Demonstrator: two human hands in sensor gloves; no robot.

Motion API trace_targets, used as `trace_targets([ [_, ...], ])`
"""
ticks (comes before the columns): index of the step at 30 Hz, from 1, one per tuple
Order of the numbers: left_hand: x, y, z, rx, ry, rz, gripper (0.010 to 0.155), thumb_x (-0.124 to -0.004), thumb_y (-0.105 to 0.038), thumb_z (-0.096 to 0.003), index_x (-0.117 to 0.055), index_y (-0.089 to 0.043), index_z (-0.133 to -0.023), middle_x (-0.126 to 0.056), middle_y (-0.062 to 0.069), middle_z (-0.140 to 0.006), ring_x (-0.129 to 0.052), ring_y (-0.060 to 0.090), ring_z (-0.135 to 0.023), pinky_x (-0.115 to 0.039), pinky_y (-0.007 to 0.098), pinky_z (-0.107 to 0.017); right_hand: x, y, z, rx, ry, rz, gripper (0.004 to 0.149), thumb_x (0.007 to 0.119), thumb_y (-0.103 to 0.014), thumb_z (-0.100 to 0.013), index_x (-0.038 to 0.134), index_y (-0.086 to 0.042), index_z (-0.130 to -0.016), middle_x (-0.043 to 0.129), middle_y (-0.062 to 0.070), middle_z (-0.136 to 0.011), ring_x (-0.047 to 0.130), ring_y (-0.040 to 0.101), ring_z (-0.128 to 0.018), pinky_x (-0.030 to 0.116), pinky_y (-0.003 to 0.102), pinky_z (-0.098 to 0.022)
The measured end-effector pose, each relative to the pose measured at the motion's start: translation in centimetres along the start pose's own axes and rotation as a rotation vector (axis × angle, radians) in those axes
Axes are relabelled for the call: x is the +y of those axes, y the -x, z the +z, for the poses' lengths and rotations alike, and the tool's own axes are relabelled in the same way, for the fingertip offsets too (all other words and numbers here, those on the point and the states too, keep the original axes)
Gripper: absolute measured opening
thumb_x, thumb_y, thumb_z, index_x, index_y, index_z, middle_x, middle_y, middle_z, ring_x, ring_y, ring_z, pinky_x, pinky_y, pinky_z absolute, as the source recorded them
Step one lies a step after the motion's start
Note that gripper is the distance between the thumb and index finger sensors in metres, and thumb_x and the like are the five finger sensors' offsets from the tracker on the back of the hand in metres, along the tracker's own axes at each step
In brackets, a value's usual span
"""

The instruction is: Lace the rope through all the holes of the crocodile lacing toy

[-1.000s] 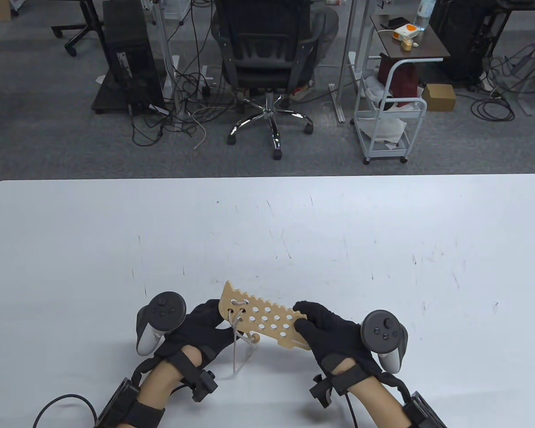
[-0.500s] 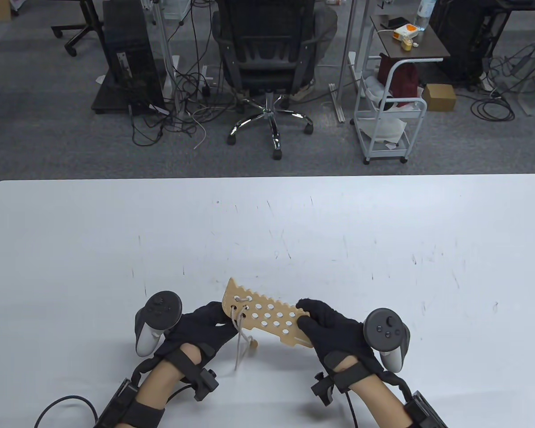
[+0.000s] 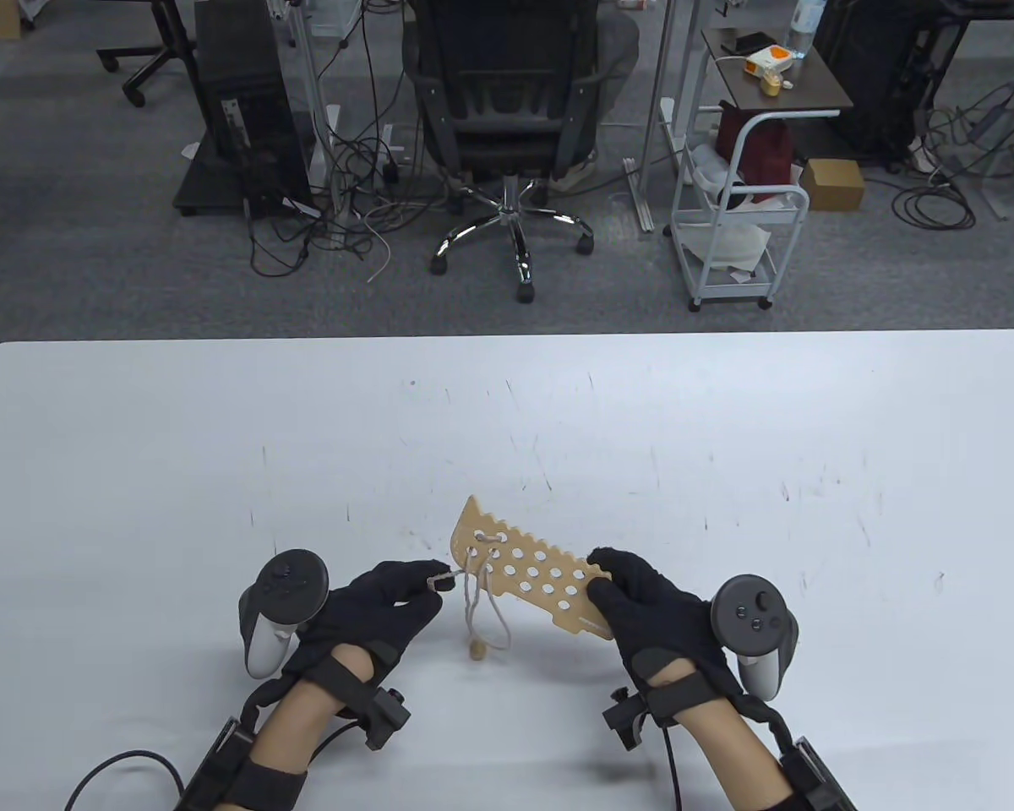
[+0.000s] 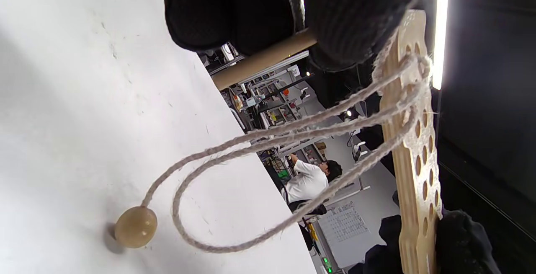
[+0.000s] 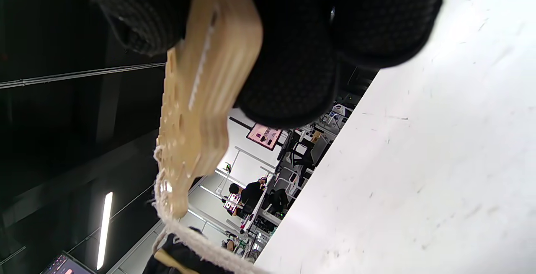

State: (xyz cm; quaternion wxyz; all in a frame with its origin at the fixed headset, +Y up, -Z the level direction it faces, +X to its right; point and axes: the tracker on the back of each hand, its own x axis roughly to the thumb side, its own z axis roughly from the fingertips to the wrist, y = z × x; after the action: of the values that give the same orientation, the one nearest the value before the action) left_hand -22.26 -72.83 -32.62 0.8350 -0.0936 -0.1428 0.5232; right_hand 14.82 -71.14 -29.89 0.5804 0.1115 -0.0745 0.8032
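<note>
Wooden toy point(image 3: 531, 579) held above counter point(image 3: 727, 439), right hand point(image 3: 642, 604) clamped on one end to steady holes. Left hand point(image 3: 380, 596) pinches rope point(image 3: 473, 596), drawing slack; bead point(image 3: 476, 650) rests on counter.

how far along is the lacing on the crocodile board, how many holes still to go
Early stage. Done: the rope is laced only through the few holes at the left end of the crocodile board, its bead resting on the table. In hand: the left hand pinches the rope's free end beside that end, while the right hand grips the other end. Left: the two rows of open holes toward the right hand.
</note>
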Motion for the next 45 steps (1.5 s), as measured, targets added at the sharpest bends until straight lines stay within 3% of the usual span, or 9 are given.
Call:
trace_targets([
  [28, 3.4, -0.4, 1.0, -0.04, -0.159, 0.1, 0.046, -0.084, -0.042, -0.0434, -0.083, -0.046, -0.089, -0.081, -0.001, -0.092, -0.078, 0.03, -0.09, -0.048, 0.059, -0.076, -2.5, 2.1, -1.0, 0.086, 0.091, 0.026, 0.047, 0.079, -0.04, -0.048, 0.074, -0.019, -0.09, 0.096, 0.002, -0.066, 0.103, 0.021, -0.044, 0.082, 0.044, -0.041],
  [45, 6.7, -0.1, 1.9, -0.053, -0.28, 0.186, 0.046, -0.084, -0.043, -0.044, -0.082, -0.047, -0.09, -0.081, -0.001, -0.092, -0.078, 0.029, -0.09, -0.048, 0.059, -0.076, -4.1, 3.6, -1.6, 0.146, 0.152, 0.047, 0.047, 0.079, -0.04, -0.048, 0.074, -0.019, -0.09, 0.096, 0.002, -0.066, 0.103, 0.021, -0.045, 0.082, 0.045, -0.041],
])
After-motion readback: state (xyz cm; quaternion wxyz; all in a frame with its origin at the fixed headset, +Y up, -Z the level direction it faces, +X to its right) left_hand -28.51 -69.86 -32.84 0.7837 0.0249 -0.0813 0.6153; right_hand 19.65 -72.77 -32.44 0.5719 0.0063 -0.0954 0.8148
